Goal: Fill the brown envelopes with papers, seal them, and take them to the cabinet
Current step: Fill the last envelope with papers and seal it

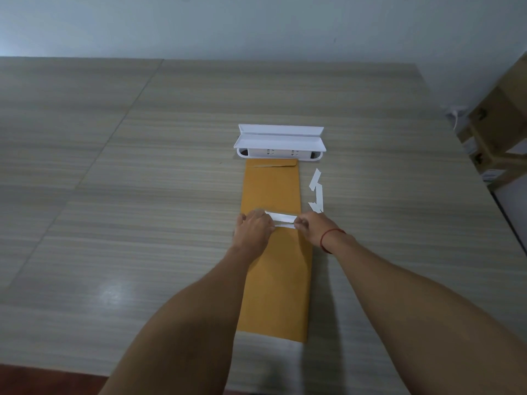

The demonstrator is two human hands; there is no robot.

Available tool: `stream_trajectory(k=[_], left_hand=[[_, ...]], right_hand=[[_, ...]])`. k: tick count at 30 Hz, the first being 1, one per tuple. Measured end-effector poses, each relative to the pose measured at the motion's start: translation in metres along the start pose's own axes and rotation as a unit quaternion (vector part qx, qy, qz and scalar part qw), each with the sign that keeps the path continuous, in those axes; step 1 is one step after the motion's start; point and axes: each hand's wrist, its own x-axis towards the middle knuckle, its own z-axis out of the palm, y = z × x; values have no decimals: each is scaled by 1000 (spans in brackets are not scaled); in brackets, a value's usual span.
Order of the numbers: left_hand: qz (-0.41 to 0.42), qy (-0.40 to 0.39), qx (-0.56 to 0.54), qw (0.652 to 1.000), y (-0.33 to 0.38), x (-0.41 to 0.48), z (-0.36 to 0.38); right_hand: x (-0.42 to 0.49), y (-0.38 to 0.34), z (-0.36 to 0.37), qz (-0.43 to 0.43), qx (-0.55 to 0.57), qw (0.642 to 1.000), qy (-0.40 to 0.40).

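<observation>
Two brown envelopes lie end to end on the table. The near envelope (278, 295) runs between my forearms; the far envelope (271, 186) reaches a white box, its flap folded at the far end. My left hand (255, 225) and my right hand (312, 226) rest on the near envelope's far end, where it meets the other. Between them they pinch a thin white strip (281, 217), each hand at one end of it. A red string circles my right wrist.
A white plastic socket box (281, 145) with a raised lid stands beyond the envelopes. Peeled white strips (316, 192) lie right of the far envelope. Cardboard boxes (497, 132) are stacked off the table's right edge. The wood-grain table (114, 195) stretches left.
</observation>
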Motion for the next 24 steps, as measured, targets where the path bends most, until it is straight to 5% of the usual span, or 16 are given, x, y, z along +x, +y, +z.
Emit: stream_trajectory(k=[12, 24], left_hand=[[-41, -99, -30, 994, 1, -4, -1], [-28, -32, -74, 996, 7, -9, 17]], right_hand=[[-7, 10, 6, 16, 10, 1000, 7], [-14, 28, 13, 84, 65, 994, 25]])
